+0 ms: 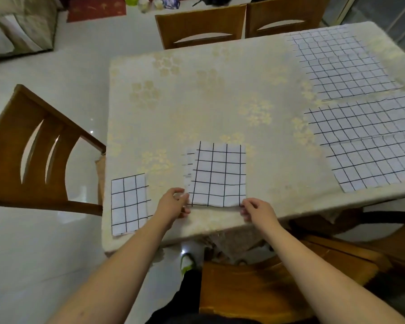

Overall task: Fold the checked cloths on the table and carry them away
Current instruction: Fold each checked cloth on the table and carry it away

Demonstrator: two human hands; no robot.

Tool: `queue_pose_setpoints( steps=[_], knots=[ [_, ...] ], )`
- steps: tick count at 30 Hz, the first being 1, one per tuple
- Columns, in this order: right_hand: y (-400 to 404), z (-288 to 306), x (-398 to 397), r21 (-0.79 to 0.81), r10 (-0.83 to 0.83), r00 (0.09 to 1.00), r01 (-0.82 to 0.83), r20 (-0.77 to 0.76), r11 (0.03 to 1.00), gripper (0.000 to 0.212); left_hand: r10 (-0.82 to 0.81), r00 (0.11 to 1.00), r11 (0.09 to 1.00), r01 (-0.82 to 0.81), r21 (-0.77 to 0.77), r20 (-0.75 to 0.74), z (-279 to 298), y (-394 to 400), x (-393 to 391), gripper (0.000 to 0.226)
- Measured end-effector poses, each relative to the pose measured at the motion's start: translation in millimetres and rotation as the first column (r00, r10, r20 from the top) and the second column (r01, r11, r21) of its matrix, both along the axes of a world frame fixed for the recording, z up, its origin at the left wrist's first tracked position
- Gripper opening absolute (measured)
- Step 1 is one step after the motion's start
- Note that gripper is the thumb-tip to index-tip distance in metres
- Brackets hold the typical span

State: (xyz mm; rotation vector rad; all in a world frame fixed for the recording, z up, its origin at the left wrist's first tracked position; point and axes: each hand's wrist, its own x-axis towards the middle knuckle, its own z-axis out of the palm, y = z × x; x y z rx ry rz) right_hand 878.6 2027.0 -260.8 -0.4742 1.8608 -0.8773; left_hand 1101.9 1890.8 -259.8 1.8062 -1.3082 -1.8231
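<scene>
Both hands pinch the near corners of a folded checked cloth [216, 174]: the left hand [172, 203] its left corner, the right hand [257, 212] its right. It lies on a table [197, 101] under a cream flowered cover. Left of the grip lies a smaller folded cloth [129, 204]; far right, two spread cloths [344, 64], the nearer [369, 143] cut off by the frame. Wooden chairs [33, 150] stand round on pale tiles.

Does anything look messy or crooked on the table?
A little. The middle folded cloth isn't lined up: an under layer sticks out along its left edge. Both hands hold its near corners, left hand and right hand.
</scene>
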Motion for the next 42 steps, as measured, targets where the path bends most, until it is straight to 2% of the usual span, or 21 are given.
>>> queue_pose_setpoints(
  steps=[5, 8, 14, 19, 25, 31, 39, 42],
  knots=[
    [-3.5, 0.1, -2.1, 0.009, 0.087, 0.995, -0.087, -0.044, 0.996, 0.02, 0.141, 0.99, 0.987, -0.142, -0.07, -0.023, 3.1, 1.1, -12.0, 0.03],
    [-4.5, 0.3, -2.4, 0.018, 0.098, 0.993, -0.097, -0.062, 0.995, 0.022, 0.143, 0.989, 0.978, -0.148, -0.147, -0.044, 2.2, 4.4, -11.8, 0.029],
    [-5.6, 0.7, -5.2, 0.026, 0.073, 0.997, -0.072, -0.01, 0.997, 0.02, 0.194, 0.981, 0.961, -0.195, -0.197, -0.024, -5.4, 19.8, 1.6, 0.024],
    [-8.5, 0.9, -4.4, 0.056, 0.113, 0.992, -0.11, -0.054, 0.992, 0.02, 0.183, 0.975, 0.952, -0.144, -0.271, 0.122, -6.5, 32.8, 8.1, 0.025],
    [-12.5, -0.5, 0.0, 0.113, 0.185, 0.969, -0.168, -0.162, 0.979, 0.023, 0.217, 0.953, 0.946, -0.152, -0.286, 0.213, -6.7, 38.0, 7.4, 0.024],
    [-10.1, -4.8, 0.6, 0.152, 0.257, 0.938, -0.225, -0.233, 0.962, 0.017, 0.195, 0.953, 0.941, -0.116, -0.319, 0.23, -8.1, 33.4, 5.7, 0.025],
    [-5.2, -5.7, 3.3, 0.139, 0.211, 0.944, -0.181, -0.253, 0.974, 0.005, 0.173, 0.958, 0.946, -0.098, -0.309, 0.229, -9.4, 33.7, 6.5, 0.025],
    [-4.5, -3.1, 5.0, 0.112, 0.163, 0.963, -0.142, -0.216, 0.984, 0.012, 0.135, 0.954, 0.949, -0.048, -0.312, 0.266, -11.3, 31.2, 7.0, 0.026]
  ],
)
